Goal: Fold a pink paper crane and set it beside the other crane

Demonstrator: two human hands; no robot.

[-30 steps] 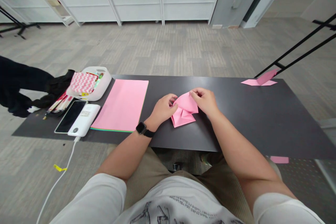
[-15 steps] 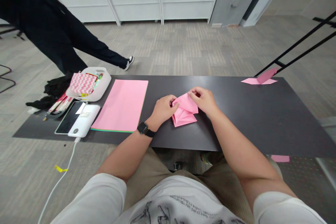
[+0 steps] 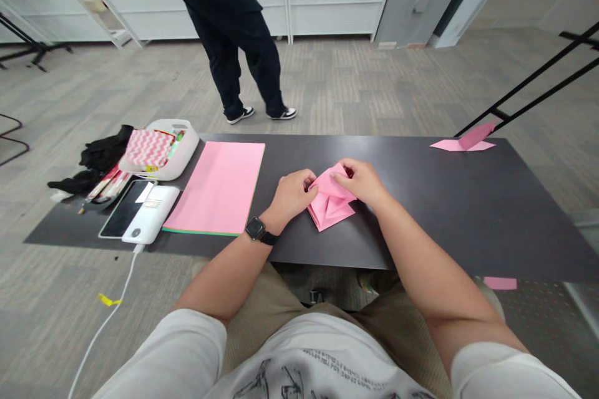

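A partly folded sheet of pink paper (image 3: pixel 330 202) is held just over the dark table, its layers and creases facing me. My left hand (image 3: pixel 296 193) pinches its left edge, thumb on top and fingers curled behind. At the upper right corner, my right hand (image 3: pixel 361 182) grips the paper between thumb and fingers. The fingertips behind the paper are partly hidden. Left of my hands lies a stack of paper (image 3: pixel 218 187), pink on top with a green edge showing below. A folded pink paper figure (image 3: pixel 468 137) stands at the table's far right corner.
On the left of the table (image 3: pixel 435 218) are a white basket (image 3: pixel 182 153), a tablet (image 3: pixel 122 215), a white power bank (image 3: pixel 150 215) with a cable, and a black cloth (image 3: pixel 107 149). A person (image 3: pixel 234 37) stands beyond the table. A pink scrap (image 3: pixel 500 283) lies below the near edge.
The pink paper has turned slightly, its lower corner shifting toward me and right. My right hand has moved slightly down. The other person has walked from the left toward the middle.
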